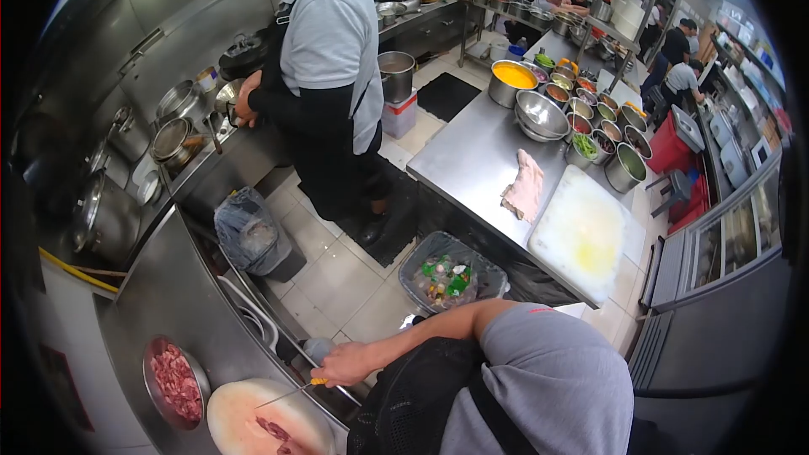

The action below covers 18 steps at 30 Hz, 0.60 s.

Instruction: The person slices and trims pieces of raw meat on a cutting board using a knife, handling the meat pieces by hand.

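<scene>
My right hand (345,364) is closed around the yellow handle of a knife (291,394). Its thin blade reaches over a round, pale cutting board (232,414) at the bottom left. Dark red meat pieces (274,430) lie on the board, close to the blade's tip and partly cut off by the frame edge. Beside the board stands a metal bowl (205,383) filled with sliced raw meat (175,381). My left hand is out of sight.
A lined bin with scraps (451,278) and another lined bin (253,236) stand on the floor. A co-worker (329,59) works at the stove. Opposite, a steel table (472,152) carries a white board (581,227), a pale meat slab (524,185) and several ingredient pots.
</scene>
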Motion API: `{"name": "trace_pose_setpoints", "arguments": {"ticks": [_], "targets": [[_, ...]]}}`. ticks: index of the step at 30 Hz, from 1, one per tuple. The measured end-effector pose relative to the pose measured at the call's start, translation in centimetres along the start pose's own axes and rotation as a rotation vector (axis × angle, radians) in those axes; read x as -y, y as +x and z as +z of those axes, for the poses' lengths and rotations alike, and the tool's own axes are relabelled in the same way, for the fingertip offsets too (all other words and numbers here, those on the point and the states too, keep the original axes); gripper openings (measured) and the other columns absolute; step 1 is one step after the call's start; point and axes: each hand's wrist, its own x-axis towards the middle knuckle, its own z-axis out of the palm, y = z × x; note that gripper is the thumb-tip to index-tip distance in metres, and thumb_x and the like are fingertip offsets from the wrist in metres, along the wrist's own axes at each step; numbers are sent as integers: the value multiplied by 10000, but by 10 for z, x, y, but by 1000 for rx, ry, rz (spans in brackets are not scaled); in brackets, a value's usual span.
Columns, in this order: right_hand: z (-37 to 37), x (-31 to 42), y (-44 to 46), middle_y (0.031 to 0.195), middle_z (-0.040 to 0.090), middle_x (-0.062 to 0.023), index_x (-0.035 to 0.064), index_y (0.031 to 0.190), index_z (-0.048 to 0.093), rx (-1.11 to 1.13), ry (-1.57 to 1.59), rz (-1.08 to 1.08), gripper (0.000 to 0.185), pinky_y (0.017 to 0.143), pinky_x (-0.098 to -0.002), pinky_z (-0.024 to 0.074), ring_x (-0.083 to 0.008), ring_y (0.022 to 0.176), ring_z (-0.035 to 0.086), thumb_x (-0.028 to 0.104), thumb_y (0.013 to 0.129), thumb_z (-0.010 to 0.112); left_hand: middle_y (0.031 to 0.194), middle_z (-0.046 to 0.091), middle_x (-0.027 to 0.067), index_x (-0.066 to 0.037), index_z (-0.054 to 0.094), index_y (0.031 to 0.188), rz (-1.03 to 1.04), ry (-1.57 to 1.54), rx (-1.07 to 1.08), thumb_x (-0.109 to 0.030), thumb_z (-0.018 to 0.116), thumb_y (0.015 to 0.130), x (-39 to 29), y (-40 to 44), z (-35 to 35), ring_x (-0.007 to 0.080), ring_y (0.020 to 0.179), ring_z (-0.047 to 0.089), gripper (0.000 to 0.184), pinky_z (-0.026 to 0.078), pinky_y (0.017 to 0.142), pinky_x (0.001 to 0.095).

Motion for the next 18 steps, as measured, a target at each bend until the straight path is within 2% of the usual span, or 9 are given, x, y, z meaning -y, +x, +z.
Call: {"name": "trace_pose_setpoints", "arguments": {"ticks": [4,7,9,10,11,13,17,18], "targets": [[7,-1,-5,971,750,-200,83,1209,585,-21,44,11,320,821,-600,582,-475,960,745,353,1057,663,1069,759,293,165,711,1113,-161,-35,72,-385,688,1003,-11,-2,-11,368,1044,724,560,574,917,515],[17,-3,-6,984,749,-203,83,1214,585,-15,65,9,315,848,-597,579,-475,982,742,343,1055,663,1107,759,326,203,702,1121,-481,-207,222,-400,694,1005,-15,-2,-28,384,1086,723,614,569,948,523],[18,-3,-8,991,748,-204,84,1216,585,-14,59,8,312,860,-593,577,-475,992,740,341,1055,662,1295,669,334,202,603,1288,-441,-1090,186,-256,651,978,36,6,26,393,1251,629,555,504,1086,530],[16,-2,-10,995,746,-203,83,1215,585,-8,66,14,311,866,-590,577,-475,997,739,342,1058,656,1482,579,343,202,505,1455,-328,-1968,118,-111,607,952,53,9,45,401,1417,535,601,439,1225,536],[14,0,-12,999,745,-203,82,1215,584,-3,73,21,310,871,-588,577,-475,1001,737,342,1060,651,1482,579,343,202,505,1455,-328,-1968,118,-111,607,952,49,9,38,401,1417,535,601,439,1225,536],[14,0,-13,998,743,-203,82,1221,580,3,77,32,313,874,-588,577,-474,1005,736,344,1064,645,1691,335,298,174,212,1625,-762,-3040,301,84,480,810,38,8,19,414,1583,296,863,221,1365,591],[17,1,-17,1005,738,-204,91,1253,568,-4,81,38,321,876,-594,577,-475,1009,735,345,1069,635,1690,362,291,156,207,1636,-812,-3053,295,127,375,729,56,14,34,412,1568,346,923,268,1348,583],[17,1,-17,1005,738,-204,91,1253,568,-4,79,38,321,876,-594,577,-475,1009,735,345,1069,635,1719,320,281,130,187,1656,-749,-3111,422,109,404,746,56,13,35,410,1599,291,935,233,1358,587]]}}
